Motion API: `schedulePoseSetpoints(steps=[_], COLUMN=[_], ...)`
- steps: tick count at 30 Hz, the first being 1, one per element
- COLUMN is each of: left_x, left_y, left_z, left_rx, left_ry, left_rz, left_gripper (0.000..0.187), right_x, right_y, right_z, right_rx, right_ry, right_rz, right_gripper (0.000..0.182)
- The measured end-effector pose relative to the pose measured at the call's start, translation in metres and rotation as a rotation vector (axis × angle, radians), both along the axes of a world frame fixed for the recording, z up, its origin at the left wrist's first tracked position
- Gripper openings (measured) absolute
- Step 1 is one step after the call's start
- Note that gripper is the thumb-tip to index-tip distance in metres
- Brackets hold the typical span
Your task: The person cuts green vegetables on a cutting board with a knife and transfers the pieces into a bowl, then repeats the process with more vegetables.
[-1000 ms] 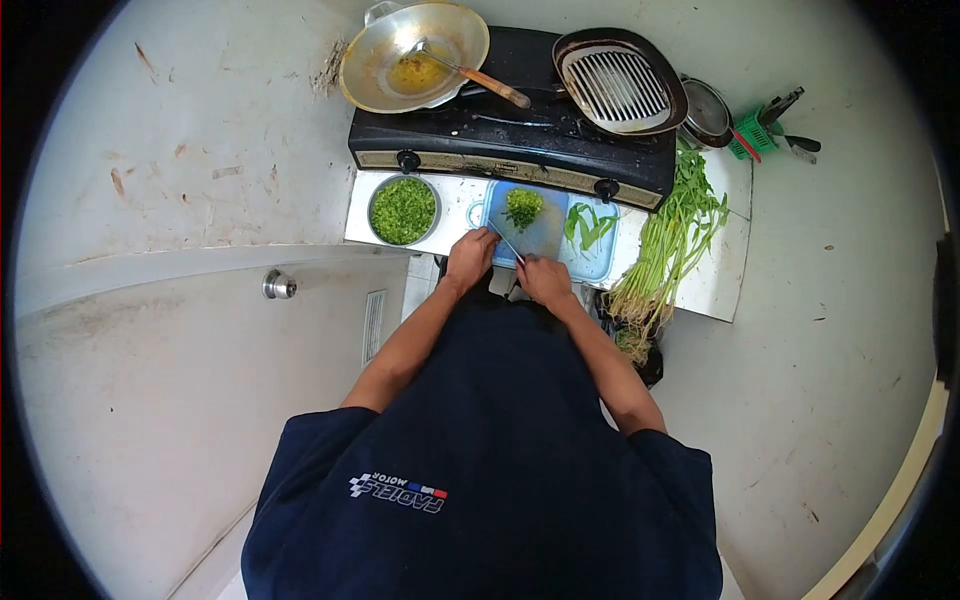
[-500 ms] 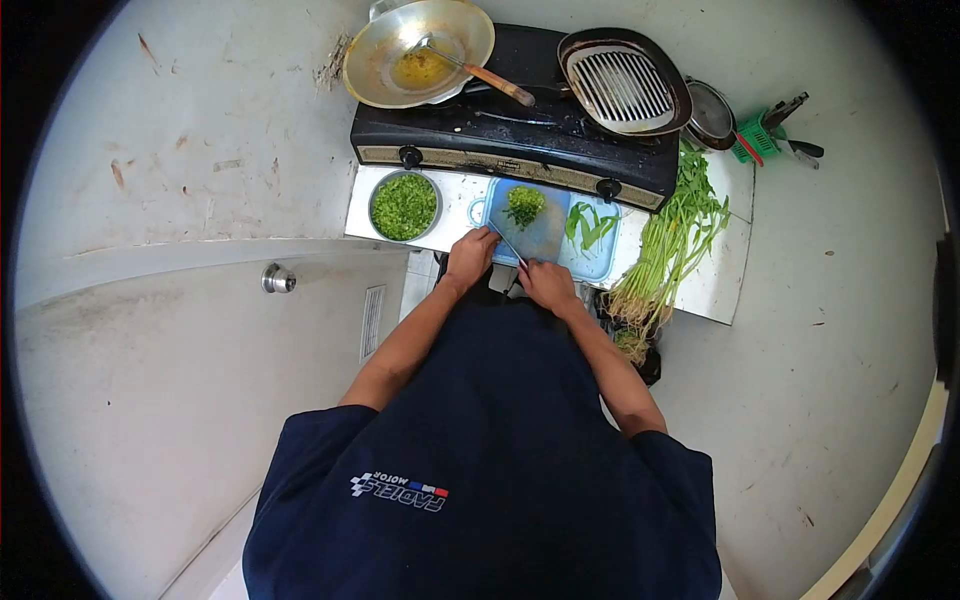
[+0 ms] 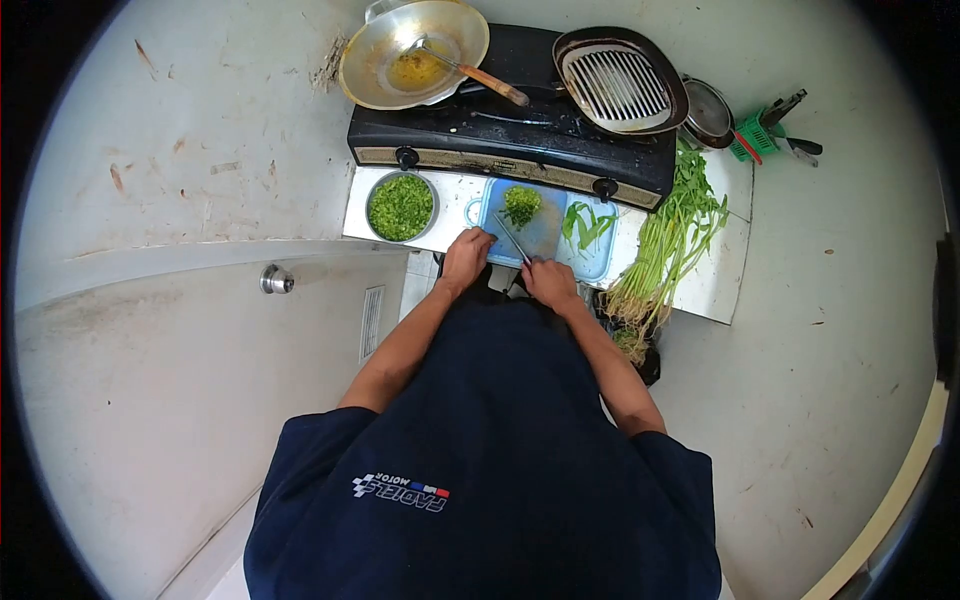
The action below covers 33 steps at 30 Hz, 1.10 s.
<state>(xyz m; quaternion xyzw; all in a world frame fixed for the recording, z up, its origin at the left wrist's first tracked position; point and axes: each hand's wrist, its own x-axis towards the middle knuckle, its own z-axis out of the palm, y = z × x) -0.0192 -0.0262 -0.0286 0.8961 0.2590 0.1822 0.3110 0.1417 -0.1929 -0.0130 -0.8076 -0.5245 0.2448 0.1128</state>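
Note:
My right hand (image 3: 550,284) is closed around the handle of a knife (image 3: 513,238), whose blade slants up and left over the blue cutting board (image 3: 607,262). At the board's left front edge, my left hand (image 3: 467,258) has its fingers curled together; what they hold, if anything, is hidden. A small heap of chopped greens (image 3: 521,206) lies on the board just beyond the blade. Several cut leaves (image 3: 588,226) rest on its right part. Left of the board stands a round bowl (image 3: 402,206) full of finely chopped greens.
Behind the board is a black gas stove (image 3: 510,140) carrying a wok (image 3: 365,60) with a wooden-handled ladle (image 3: 495,86) and a grill pan (image 3: 620,85). A bunch of rooted leafy stalks (image 3: 665,240) overhangs the counter's right front. A green basket (image 3: 755,135) holds utensils.
The knife's tip has swung slightly up and away from my left fingers. My left hand has shifted slightly left and toward me. The chopped heap looks the same.

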Motion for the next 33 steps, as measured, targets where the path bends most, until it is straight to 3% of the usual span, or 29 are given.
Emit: schedulePoseSetpoints(steps=[12,17,33], left_x=[0.013,0.012,0.003], left_y=[0.012,0.012,0.005], left_z=[0.006,0.001,-0.001], left_rx=[0.035,0.04,-0.05], left_ry=[0.03,0.037,-0.012], left_rz=[-0.075,-0.09,0.017], left_gripper=[0.011,0.012,0.013], right_x=[0.001,-0.002,0.002], right_y=[0.006,0.01,0.008], right_z=[0.018,-0.002,0.009], right_rx=[-0.017,0.03,-0.063], right_ry=[0.056,0.007,0.013], right_rz=[0.036,0.049,0.044], right_gripper=[0.04,0.042,0.042])
